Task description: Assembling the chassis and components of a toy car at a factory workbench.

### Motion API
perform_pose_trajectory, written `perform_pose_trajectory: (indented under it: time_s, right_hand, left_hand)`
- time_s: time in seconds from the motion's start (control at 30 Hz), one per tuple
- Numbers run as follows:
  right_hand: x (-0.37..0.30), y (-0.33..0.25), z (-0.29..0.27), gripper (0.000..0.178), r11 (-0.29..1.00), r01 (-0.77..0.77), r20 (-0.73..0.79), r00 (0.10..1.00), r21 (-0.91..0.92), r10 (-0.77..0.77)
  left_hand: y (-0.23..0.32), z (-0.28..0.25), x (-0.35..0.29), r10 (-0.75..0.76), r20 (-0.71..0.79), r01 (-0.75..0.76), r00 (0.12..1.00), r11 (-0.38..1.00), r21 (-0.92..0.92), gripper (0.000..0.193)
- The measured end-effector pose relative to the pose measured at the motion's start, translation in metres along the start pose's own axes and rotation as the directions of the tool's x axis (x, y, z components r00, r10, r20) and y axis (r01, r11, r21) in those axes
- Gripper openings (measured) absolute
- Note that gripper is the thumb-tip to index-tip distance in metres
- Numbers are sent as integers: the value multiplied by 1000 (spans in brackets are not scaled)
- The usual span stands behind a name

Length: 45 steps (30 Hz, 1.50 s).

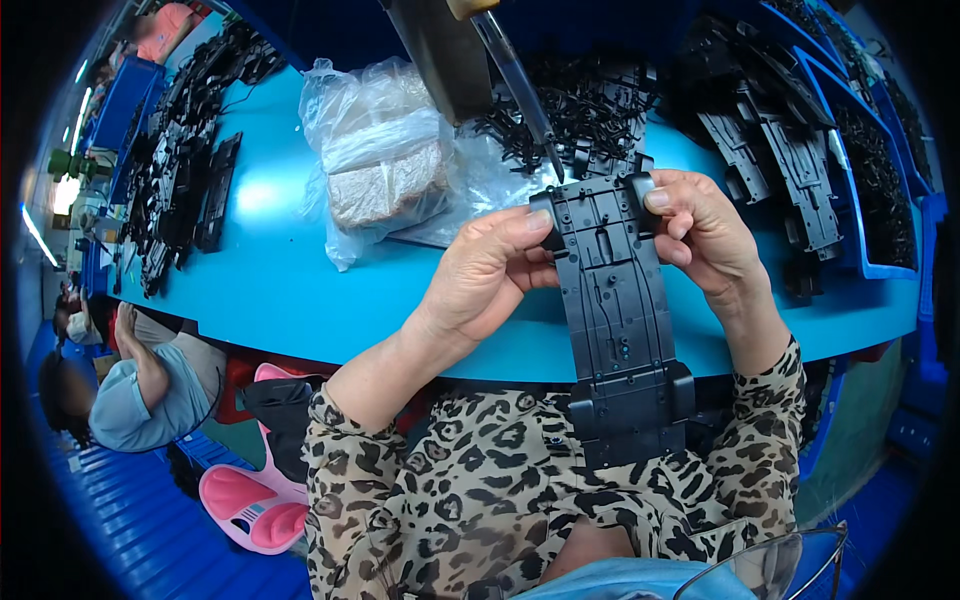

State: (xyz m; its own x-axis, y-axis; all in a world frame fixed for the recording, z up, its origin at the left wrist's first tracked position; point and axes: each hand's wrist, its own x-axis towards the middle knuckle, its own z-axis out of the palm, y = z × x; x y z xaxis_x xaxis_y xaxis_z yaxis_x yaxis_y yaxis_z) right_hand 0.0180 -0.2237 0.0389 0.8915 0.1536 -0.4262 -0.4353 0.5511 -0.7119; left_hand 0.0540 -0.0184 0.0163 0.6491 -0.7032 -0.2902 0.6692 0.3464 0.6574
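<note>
A long black moulded plastic chassis plate (pixel 612 310) is held between my two hands, its near end reaching toward my patterned top. My left hand (pixel 487 262) pinches its far left corner, thumb on top. At the far right corner, my right hand (pixel 703 228) grips the raised side part with thumb and curled fingers. Just beyond the plate's far edge, the tip of a slim metal tool (pixel 527 105) points down from above. Whether that tip touches the plate I cannot tell. Small black plastic parts (pixel 575 115) lie heaped behind it.
On the blue table (pixel 270 290), a clear plastic bag around a brownish-grey block (pixel 388 185) stands left of centre. Black plates are piled at the left (pixel 175 170) and right (pixel 790 170). A blue crate (pixel 880 270) borders the right side. A co-worker (pixel 150 385) sits at the left, near a pink chair (pixel 250 505).
</note>
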Motion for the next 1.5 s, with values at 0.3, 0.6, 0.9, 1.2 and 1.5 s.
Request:
perform_pose_trajectory:
  time_s: [0.3,0.6,0.9,1.2,1.5]
  right_hand:
    - [-3,-2,6,20,999,39,-18,999,-14,-40]
    - [-4,-4,8,16,998,61,-7,998,-10,-61]
    - [-4,-4,9,15,997,76,3,997,16,-76]
    - [-3,-5,8,17,997,75,-5,997,5,-75]
    - [-4,-4,8,18,996,83,-12,996,14,-83]
  left_hand:
    - [1,3,3,19,-49,-20,999,1000,-11,23]
    - [3,4,5,21,-65,-23,998,999,-25,22]
    - [3,4,5,27,-55,-29,998,999,-37,23]
    - [4,4,5,30,-45,-31,999,999,-27,24]
    - [6,3,5,29,-24,-29,999,1000,-9,24]
